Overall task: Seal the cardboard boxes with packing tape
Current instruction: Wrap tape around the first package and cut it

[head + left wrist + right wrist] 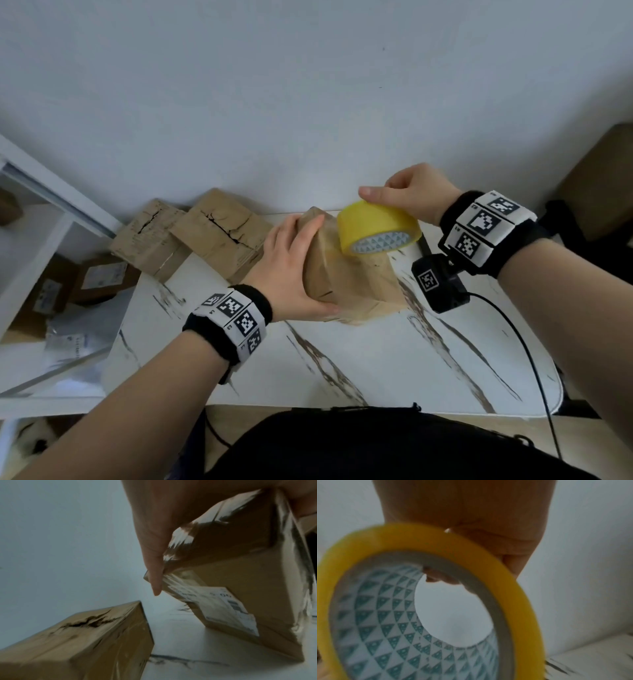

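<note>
A brown cardboard box (346, 274) stands tilted on the white marble table (342, 359), wrapped in glossy tape. My left hand (291, 270) grips its left side, fingers over the top and thumb below. In the left wrist view the box (240, 588) carries a white label (223, 608) and rests on one lower edge. My right hand (407, 195) holds a yellow tape roll (376, 229) against the box's upper right edge, thumb lying on the roll's outer face. In the right wrist view the roll (426, 615) fills the picture, a fingertip curled inside its patterned core.
Two more cardboard boxes (191, 236) with torn tops lie at the table's back left against the white wall; the nearer one (77, 642) sits close to my left hand. A low shelf (51, 291) with parcels stands left. A black cable (534, 377) crosses the table's right side.
</note>
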The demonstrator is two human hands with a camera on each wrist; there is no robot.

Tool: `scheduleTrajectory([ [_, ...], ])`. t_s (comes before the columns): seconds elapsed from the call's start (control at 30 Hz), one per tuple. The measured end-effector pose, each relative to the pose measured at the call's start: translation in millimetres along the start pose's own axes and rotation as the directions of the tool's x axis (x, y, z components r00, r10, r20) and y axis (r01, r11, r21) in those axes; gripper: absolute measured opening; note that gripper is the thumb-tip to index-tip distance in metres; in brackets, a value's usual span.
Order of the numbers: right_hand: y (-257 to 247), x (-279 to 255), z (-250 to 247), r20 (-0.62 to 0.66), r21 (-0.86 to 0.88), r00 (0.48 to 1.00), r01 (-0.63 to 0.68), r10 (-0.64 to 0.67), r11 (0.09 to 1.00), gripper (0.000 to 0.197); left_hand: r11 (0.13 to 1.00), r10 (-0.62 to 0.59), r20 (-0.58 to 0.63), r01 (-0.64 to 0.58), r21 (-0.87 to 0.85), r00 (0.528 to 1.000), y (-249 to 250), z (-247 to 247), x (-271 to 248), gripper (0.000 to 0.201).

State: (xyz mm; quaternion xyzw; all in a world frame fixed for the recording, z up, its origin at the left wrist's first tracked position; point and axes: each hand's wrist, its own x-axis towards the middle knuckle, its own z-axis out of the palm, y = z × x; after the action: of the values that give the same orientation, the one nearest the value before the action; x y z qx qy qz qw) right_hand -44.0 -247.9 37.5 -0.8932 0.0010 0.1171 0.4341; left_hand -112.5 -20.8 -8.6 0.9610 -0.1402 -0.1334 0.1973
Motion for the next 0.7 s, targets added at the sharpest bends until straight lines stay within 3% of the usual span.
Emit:
scheduleTrajectory([
  [0.13, -14, 8, 10, 0.026, -0.206, 0.999, -0.038, 0.044, 0.978, 0.058, 1.000, 0.016, -0.022, -0.016, -0.001, 1.000, -20, 3, -10, 0.134],
  [0.23, -10, 6, 15, 0.081, -0.478, 0.994, -0.030, 0.078, 0.878, 0.062, 0.999, 0.027, -0.024, -0.028, -0.039, 0.999, -34, 7, -14, 0.131],
  [0.3, -5, 4, 20, 0.096, -0.530, 0.989, -0.042, 0.109, 0.847, 0.064, 0.998, 0.039, -0.027, -0.041, -0.048, 0.999, -40, 9, -13, 0.131],
  [0.5, 1, 7, 27, 0.116, -0.439, 0.988, -0.044, 0.105, 0.897, 0.057, 0.995, 0.040, -0.052, -0.045, -0.088, 0.998, -63, 17, -21, 0.131],
  [0.63, 8, 2, 26, 0.179, -0.072, 0.980, -0.074, 0.086, 0.995, 0.049, 0.988, 0.014, -0.071, -0.025, -0.155, 0.997, -83, 31, -34, 0.133],
  [0.7, 10, 1, 29, 0.186, -0.023, 0.981, -0.060, 0.063, 0.998, 0.050, 0.980, 0.010, -0.092, -0.028, -0.198, 0.996, -89, 37, -38, 0.133],
])
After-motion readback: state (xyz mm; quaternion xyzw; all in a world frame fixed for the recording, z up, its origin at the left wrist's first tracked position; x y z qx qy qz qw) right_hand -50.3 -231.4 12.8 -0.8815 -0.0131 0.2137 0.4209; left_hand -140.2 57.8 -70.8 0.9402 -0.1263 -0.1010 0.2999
